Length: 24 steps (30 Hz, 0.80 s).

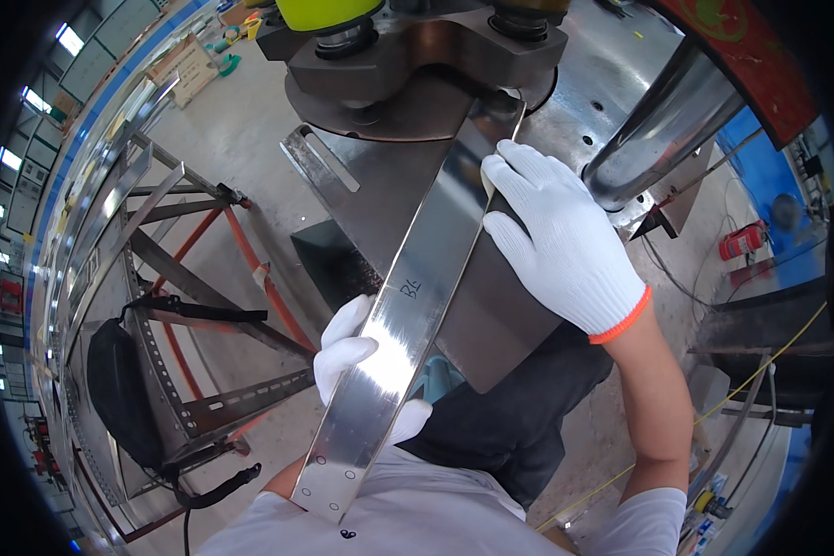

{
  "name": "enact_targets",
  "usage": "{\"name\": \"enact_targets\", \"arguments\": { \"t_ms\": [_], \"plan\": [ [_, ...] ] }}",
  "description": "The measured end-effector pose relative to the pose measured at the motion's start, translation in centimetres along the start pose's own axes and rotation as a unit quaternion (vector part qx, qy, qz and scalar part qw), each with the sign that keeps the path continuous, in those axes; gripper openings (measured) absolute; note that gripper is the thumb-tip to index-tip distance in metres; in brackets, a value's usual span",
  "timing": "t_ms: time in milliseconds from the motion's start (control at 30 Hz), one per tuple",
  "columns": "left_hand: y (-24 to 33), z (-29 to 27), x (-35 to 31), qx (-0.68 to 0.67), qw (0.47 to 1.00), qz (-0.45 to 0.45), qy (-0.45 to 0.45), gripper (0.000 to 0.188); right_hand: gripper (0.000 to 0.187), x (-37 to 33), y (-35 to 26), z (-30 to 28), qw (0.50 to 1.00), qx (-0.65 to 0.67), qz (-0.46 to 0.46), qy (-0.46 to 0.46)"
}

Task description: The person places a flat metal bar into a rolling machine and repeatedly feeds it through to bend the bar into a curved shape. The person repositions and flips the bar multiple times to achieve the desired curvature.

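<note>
"Between the two hands, what is lying there?"

"It is a long metal strip (440, 241), shiny and slanting. Its near end is below the left hand (338, 366), close to the person's shirt (417, 505), and its far end is beyond the right hand (561, 241), at the round machine base (380, 119)."

"How is each hand posed?"

"The left hand is curled around the strip from underneath, so that its white glove shows at both long edges; it holds the strip. The right hand has its back turned upward, with the fingers stretched forward and the fingertips against the strip's right edge. Its thumb stands a little apart from the fingers (if they also close below the edge, I cannot tell). The right forearm (663, 398) comes up from below, and an orange cuff (624, 320) ends that glove."

"And under the hands?"

"A dark plate (491, 343) shows on both sides of the strip, partly below the right hand."

"Is there some writing?"

"Yes, a short handwritten black mark (410, 288) is on the strip, between the hands. Farther, beyond the right hand, a red panel (760, 56) carries a round yellowish emblem (718, 17), cut by the dark rim."
</note>
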<state>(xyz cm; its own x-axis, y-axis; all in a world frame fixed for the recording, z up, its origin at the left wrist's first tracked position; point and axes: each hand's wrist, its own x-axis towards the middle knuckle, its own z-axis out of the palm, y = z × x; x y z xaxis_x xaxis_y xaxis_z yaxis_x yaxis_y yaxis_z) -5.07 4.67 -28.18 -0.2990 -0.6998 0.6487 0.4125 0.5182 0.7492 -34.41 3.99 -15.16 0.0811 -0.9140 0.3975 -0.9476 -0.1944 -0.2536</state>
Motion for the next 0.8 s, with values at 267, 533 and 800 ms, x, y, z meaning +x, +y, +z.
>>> {"name": "enact_targets", "arguments": {
  "t_ms": [267, 533, 800],
  "plan": [
    [-1.3, 0.3, 2.0, 0.019, 0.999, -0.046, 0.014, 0.075, 0.061, -0.5, 0.3, 0.3, 0.999, 0.018, 0.026, 0.01],
    [-2.7, -0.3, 3.0, 0.096, 0.995, 0.007, -0.008, 0.07, 0.058, 0.1, 0.3, 0.3, 0.999, -0.011, -0.009, 0.037],
    [-2.9, -0.2, 2.8, 0.087, 0.996, -0.002, -0.011, 0.072, 0.057, 0.1, 0.3, 0.4, 0.999, -0.013, 0.0, 0.036]
  ]
}}
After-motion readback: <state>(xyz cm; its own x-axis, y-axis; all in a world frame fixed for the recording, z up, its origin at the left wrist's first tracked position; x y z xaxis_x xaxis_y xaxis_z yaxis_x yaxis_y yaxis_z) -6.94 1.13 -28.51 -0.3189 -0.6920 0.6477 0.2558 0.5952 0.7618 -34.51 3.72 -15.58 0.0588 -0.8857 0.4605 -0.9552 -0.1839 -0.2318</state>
